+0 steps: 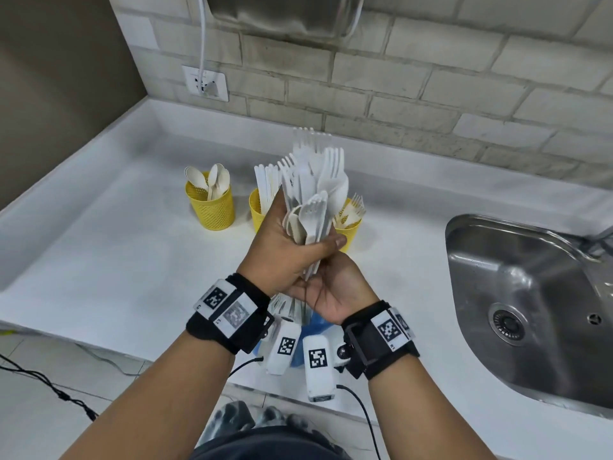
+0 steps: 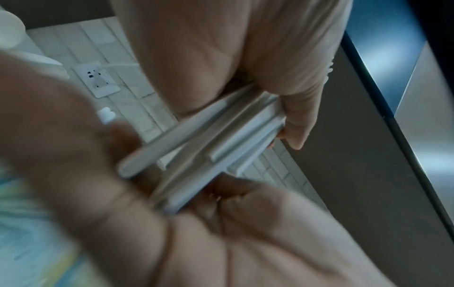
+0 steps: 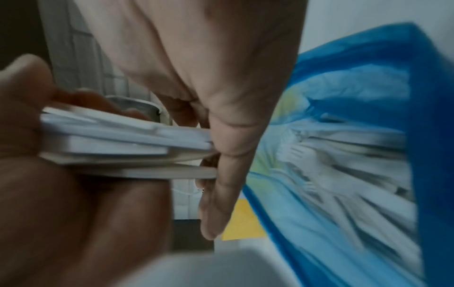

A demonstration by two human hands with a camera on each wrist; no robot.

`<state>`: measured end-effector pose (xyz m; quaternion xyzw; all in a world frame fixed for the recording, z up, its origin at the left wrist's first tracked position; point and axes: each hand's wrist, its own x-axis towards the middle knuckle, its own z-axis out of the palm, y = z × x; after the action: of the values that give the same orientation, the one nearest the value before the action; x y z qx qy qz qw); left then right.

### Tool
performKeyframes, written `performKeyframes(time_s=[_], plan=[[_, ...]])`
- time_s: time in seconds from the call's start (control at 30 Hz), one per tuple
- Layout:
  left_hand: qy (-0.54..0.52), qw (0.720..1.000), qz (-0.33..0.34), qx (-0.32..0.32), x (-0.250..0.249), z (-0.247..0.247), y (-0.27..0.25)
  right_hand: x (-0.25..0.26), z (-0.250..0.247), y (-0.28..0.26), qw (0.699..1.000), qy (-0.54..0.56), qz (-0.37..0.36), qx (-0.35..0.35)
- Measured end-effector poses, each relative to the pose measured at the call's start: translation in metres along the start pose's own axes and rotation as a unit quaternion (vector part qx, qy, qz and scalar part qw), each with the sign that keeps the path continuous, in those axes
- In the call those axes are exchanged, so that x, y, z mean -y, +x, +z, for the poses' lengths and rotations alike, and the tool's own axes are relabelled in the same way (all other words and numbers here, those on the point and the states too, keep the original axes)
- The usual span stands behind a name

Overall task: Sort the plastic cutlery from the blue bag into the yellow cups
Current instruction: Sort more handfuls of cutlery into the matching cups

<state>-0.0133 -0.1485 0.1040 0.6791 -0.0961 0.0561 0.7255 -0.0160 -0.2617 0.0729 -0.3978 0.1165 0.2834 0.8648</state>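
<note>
My left hand point(image 1: 292, 240) grips a thick bundle of white plastic cutlery point(image 1: 311, 184) upright above the counter, with forks, spoons and knives mixed and their heads up. My right hand point(image 1: 331, 287) sits just below, its fingers curled round the handle ends point(image 3: 123, 143). Behind the bundle stand three yellow mesh cups: the left cup point(image 1: 210, 210) holds spoons, the middle cup point(image 1: 257, 210) holds knives, and the right cup point(image 1: 350, 229) holds forks. The blue bag point(image 1: 316, 322) lies under my wrists, mostly hidden. The right wrist view shows more forks inside the bag point(image 3: 356, 174).
A steel sink point(image 1: 530, 293) is set into the white counter point(image 1: 116, 260) at the right. A wall socket point(image 1: 205, 83) with a white cable sits on the tiled back wall. The counter's front edge runs just under my forearms, and black cables hang below it.
</note>
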Motion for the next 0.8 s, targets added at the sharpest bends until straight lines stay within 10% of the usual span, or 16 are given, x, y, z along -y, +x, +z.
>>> performKeyframes(time_s=[0.8], plan=[[0.040, 0.996, 0.008, -0.080, 0.009, -0.001, -0.008, 0.005, 0.010, 0.000, 0.998, 0.049, -0.040, -0.016]])
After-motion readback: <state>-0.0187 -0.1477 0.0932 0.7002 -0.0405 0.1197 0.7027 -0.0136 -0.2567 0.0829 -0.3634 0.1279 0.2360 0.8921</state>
